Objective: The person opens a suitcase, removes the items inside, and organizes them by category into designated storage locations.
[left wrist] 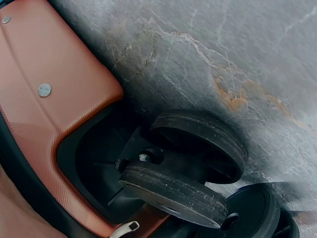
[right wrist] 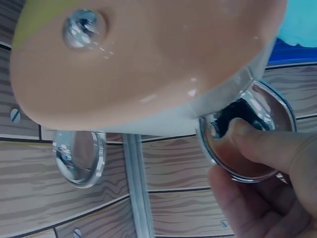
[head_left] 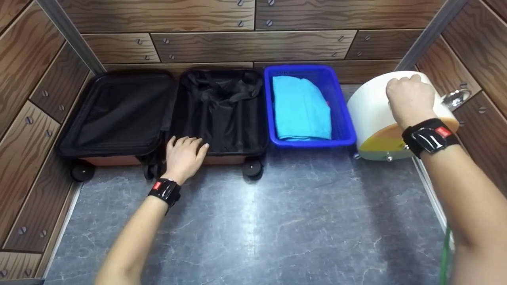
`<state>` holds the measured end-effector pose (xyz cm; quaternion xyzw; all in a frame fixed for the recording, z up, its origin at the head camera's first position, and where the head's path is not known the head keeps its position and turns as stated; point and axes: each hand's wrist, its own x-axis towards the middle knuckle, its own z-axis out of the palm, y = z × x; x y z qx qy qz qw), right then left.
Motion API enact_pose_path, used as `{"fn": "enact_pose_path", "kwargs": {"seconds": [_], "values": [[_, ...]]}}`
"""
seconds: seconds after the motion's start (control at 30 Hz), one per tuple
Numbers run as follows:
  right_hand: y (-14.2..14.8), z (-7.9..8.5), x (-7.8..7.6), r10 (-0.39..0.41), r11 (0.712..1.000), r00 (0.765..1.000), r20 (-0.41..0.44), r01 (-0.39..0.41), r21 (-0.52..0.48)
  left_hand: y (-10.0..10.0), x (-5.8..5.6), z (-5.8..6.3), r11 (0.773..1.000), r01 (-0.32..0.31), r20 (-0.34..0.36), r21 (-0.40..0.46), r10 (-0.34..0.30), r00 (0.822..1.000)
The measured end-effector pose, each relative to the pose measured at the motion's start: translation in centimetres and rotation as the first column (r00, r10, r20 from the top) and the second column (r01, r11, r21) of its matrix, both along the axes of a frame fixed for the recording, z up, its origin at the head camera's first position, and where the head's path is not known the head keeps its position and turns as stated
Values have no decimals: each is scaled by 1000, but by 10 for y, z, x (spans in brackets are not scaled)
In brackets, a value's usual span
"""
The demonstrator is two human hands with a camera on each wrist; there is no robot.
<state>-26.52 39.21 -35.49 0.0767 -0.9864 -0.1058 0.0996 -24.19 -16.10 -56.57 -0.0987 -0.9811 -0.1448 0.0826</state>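
Note:
An open suitcase (head_left: 222, 122) with black lining and an orange shell (left wrist: 59, 69) lies on the floor, its halves side by side. My left hand (head_left: 185, 156) rests on its front edge by the middle, fingers extended over the black rim. Black wheels (left wrist: 173, 193) and a metal zip pull (left wrist: 126, 228) show close below that hand. At the right stands a white drum-shaped thing (head_left: 370, 107) with a coloured end. With thumb and fingers, my right hand (head_left: 412, 97) grips a round chrome handle (right wrist: 262, 106) on it; part of the handle is hidden.
A blue plastic basket (head_left: 345, 118) with a folded light-blue cloth (head_left: 302, 107) sits between suitcase and drum. Another chrome handle (head_left: 456, 99) sticks out toward the right wall. Wood-patterned panels (head_left: 253, 45) enclose the grey marbled floor (head_left: 277, 221). A green strip (head_left: 445, 257) runs at lower right.

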Motion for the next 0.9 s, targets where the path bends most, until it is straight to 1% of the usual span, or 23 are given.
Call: {"fn": "enact_pose_path", "kwargs": {"seconds": [0.2,0.3,0.4,0.53,0.63,0.7,0.8,0.9], "values": [[-3,-4,-15,-20,1000,998,-63,19,-23,0,1,-1,1000,-4,1,-11,4,1000],[-4,-7,-19,-25,1000,997,-77,25,-10,0,2,-1,1000,-2,-3,-13,2,1000],[-5,-5,-21,-37,999,998,-54,38,19,0,3,1,1000,-3,7,-16,3,1000],[-11,1,-23,-70,997,997,27,69,34,-1,0,7,999,-2,65,-35,4,998],[-19,2,-24,-78,997,994,74,78,8,-1,-5,14,998,7,105,-57,-1,994],[-25,-1,-26,-63,998,995,77,65,-16,0,-10,19,998,12,112,-69,-4,994],[-37,-12,-29,-10,998,1000,20,11,-66,3,-19,28,997,16,105,-73,-9,994],[-51,-27,-35,42,993,999,-19,-44,-107,7,-31,38,997,17,91,-74,-11,996]]}}
